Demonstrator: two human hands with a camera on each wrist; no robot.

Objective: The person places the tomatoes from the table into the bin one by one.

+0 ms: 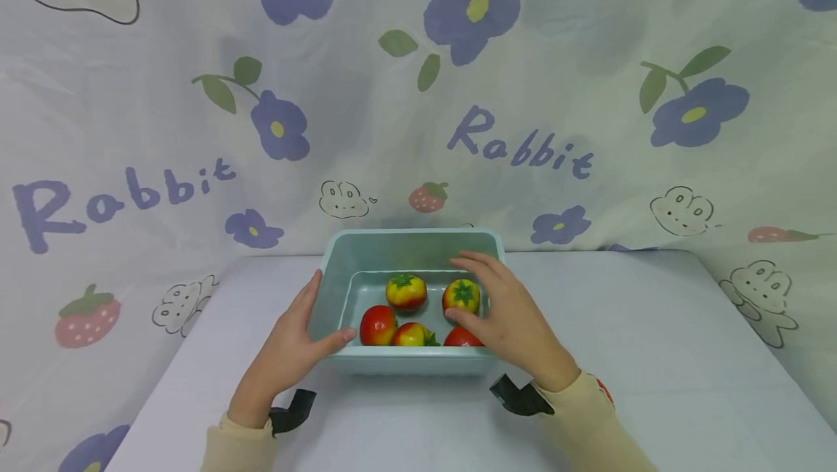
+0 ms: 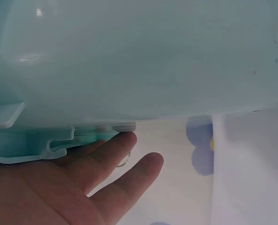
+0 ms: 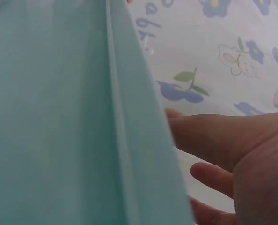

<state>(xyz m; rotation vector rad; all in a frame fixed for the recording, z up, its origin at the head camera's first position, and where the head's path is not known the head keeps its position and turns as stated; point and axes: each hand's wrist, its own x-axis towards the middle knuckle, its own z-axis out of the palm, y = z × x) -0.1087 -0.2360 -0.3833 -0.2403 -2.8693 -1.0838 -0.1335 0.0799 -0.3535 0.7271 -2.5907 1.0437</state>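
A pale green plastic box [image 1: 418,363] holds several shiny red and yellow tomato-like fruits, among them a green-topped fruit [image 1: 406,292] at the back and a red fruit [image 1: 378,325] at front left. My left hand [image 1: 294,345] holds the box's left side, thumb over the front-left rim and fingers [image 2: 125,185] stretched along the outer wall. Above the box's right side is my right hand [image 1: 506,312], thumb and fingers spread apart around a green-topped fruit [image 1: 461,296] in the head view. In the right wrist view the box wall partly hides its fingertips.
The box stands on a white-covered table [image 1: 654,356]. Behind it hangs a cloth [image 1: 366,138] printed with flowers, rabbits and lettering. Black straps with mounts [image 1: 523,396] sit at both wrists.
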